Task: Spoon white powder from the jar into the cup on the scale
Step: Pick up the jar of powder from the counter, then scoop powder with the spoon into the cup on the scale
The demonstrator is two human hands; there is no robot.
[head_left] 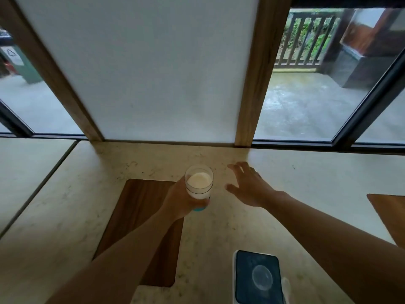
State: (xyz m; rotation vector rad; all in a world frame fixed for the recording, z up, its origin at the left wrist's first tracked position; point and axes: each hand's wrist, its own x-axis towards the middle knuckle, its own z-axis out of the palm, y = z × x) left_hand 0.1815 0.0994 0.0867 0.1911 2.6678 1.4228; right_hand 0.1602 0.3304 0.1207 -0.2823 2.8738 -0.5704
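Observation:
A clear jar holding white powder, with a blue band at its base, stands open-topped near the middle of the counter. My left hand is wrapped around its lower part. To the right of the jar my right hand hovers with fingers spread, holding nothing. At the bottom right lies a dark scale with a faint round ring on its plate. A blurred pale object shows at the scale's right edge. I see no spoon.
A dark wooden board is set into the pale stone counter under my left forearm. Another wooden piece sits at the right edge. A white panel with wooden posts and windows close off the back.

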